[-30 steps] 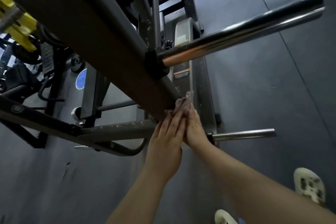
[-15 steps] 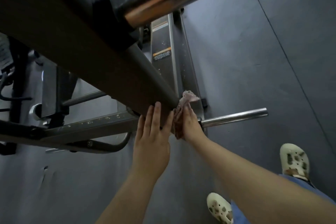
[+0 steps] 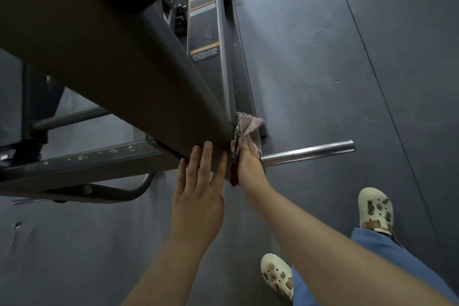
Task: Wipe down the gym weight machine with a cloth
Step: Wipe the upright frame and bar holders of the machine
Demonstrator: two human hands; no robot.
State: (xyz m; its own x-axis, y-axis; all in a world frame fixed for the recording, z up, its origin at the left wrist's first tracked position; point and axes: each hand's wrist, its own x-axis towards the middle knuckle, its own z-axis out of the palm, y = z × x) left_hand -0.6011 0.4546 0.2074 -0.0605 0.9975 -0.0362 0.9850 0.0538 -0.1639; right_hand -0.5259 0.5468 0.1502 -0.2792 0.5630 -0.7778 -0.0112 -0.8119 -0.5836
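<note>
A thick dark grey frame beam (image 3: 129, 74) of the weight machine slants down from the upper left to the centre. At its lower end my left hand (image 3: 198, 194) lies flat, with straight fingers touching the beam's near face. Just to the right, my right hand (image 3: 249, 165) presses a crumpled pinkish cloth (image 3: 244, 126) against the beam's right side. The cloth sticks out above the fingers and hangs below the palm. The fingertips of my right hand are hidden behind the cloth.
A chrome weight peg (image 3: 308, 151) juts right from the frame beside my right hand. A lower frame rail (image 3: 82, 164) runs left, and an upright (image 3: 205, 32) carries an orange warning label. My feet in cream clogs (image 3: 375, 208) stand on the dark floor.
Both hands and the cloth have slid down the beam toward its lower end. The view has tilted down, so the upper chrome bar has left the frame and my feet show more.
</note>
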